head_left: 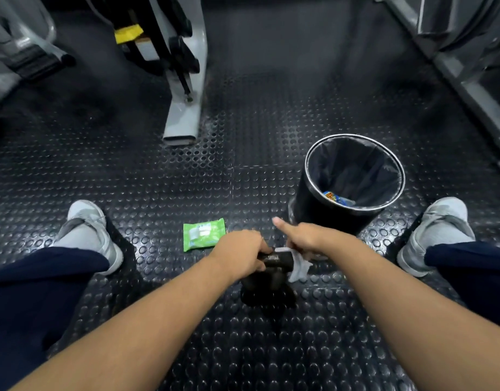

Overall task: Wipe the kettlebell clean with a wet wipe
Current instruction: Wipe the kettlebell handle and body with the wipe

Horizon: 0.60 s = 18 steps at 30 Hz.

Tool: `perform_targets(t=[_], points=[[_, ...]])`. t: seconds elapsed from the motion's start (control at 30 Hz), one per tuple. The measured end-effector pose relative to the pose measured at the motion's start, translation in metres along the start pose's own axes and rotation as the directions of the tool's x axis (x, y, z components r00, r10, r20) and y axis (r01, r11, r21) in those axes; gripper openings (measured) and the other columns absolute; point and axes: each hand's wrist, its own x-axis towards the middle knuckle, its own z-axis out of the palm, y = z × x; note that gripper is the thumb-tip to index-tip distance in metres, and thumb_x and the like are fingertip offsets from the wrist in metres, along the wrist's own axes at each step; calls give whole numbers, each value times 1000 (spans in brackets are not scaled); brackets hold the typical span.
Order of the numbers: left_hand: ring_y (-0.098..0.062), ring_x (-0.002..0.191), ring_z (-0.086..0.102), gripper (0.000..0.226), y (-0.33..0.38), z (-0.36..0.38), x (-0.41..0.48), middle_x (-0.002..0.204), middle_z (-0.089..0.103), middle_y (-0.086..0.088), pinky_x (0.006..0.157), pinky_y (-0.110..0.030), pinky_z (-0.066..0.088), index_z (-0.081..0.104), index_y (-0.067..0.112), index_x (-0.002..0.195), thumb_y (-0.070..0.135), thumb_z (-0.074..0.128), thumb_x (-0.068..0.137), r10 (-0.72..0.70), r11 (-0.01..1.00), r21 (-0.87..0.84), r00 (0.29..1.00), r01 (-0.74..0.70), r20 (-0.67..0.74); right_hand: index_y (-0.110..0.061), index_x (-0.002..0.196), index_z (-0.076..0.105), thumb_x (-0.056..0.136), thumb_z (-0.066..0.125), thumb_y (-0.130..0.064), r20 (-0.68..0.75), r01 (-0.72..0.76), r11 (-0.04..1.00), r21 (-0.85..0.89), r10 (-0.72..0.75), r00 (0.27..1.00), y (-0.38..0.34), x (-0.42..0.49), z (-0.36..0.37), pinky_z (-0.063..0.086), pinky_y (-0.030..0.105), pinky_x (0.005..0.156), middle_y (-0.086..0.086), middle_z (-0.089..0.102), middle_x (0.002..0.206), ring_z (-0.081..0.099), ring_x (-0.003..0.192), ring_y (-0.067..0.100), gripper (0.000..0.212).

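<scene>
The wiping looks to be under way rather than finished, and the layout from left to right supports that judgement. A green pack of wipes (203,234) lies flat on the studded rubber floor (158,179), just beside the hands on their left, so a wipe is already out and in use. Next comes the left hand (240,251), palm down, fingers curled tightly over the left end of the handle; it appears to steady the weight. The kettlebell (267,280) stands upright on the floor between the person's spread legs, close in front of the body, its dark bell mostly hidden below the two hands. At the right end of the handle the white wet wipe (299,268) is bunched against the metal, a loose corner hanging down beside the bell. The right hand (305,238) presses it there with fingers curled round wipe and handle, while one digit, probably the thumb, sticks out straight and away from the body. Only the handle seems to be getting attention now; whether the bell is already clean cannot be told, since its dark surface shows no difference. Further right, just beyond the right hand, a lined bin (308,210) stands ready for the used wipe.
</scene>
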Motion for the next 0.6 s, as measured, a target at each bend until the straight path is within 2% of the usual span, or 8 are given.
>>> perform_targets(t=[0.07,0.13,0.2,0.27,0.33,0.37,0.47,0.6], points=[[-22,110,64,45,0,-3,-1,117,65,4,89,-38,55,65,41,133,43,74,89,1,1000,3,1000,-1,11,-11,108,68,86,16,-86,11,-12,997,-74,13,1000,-10,3,5,44,32,66,6,54,75,53,68,22,94],[-23,109,64,41,2,-5,-2,113,65,3,87,-38,55,67,40,130,43,73,90,0,1000,11,1000,0,21,-11,134,59,86,19,-87,28,-21,996,-89,24,999,-10,8,12,45,39,89,14,63,122,57,103,28,98],[-23,109,64,38,2,-6,-2,113,65,3,88,-40,55,68,40,129,42,72,91,3,1000,9,1000,-3,28,-15,144,52,87,20,-86,44,-26,996,-79,30,999,-4,15,21,36,43,111,12,45,153,47,135,30,97],[-23,110,64,40,2,-6,-3,116,65,3,91,-40,55,67,40,130,41,73,91,1,1000,-5,999,-1,39,-24,126,65,84,19,-88,56,-30,1000,-9,30,998,6,23,34,39,40,107,10,57,138,53,126,26,90],[-22,112,64,42,1,-6,-3,117,67,3,93,-40,55,67,39,131,39,74,90,1,1000,-16,999,0,39,-31,88,66,61,17,-104,8,-61,984,165,60,998,22,37,47,43,33,80,5,64,109,59,94,19,92],[-22,112,64,42,1,-6,-2,118,67,3,94,-40,55,67,38,132,39,74,90,4,1000,-13,999,-4,32,-30,81,65,50,18,-109,-24,-70,965,254,79,997,34,50,52,43,32,78,6,66,108,61,93,21,97],[-22,113,64,43,1,-6,-2,119,67,4,95,-40,54,67,38,133,39,74,90,6,1000,-10,999,-5,34,-20,88,76,42,25,-111,-42,-71,900,431,98,994,59,63,60,49,45,100,9,74,112,68,108,29,114],[-22,112,64,45,0,-6,0,117,67,4,93,-38,54,66,40,133,37,75,89,3,1000,-27,999,-2,39,-21,122,70,48,19,-109,-65,-98,933,345,128,990,30,16,41,45,45,106,8,68,125,62,115,26,125]])
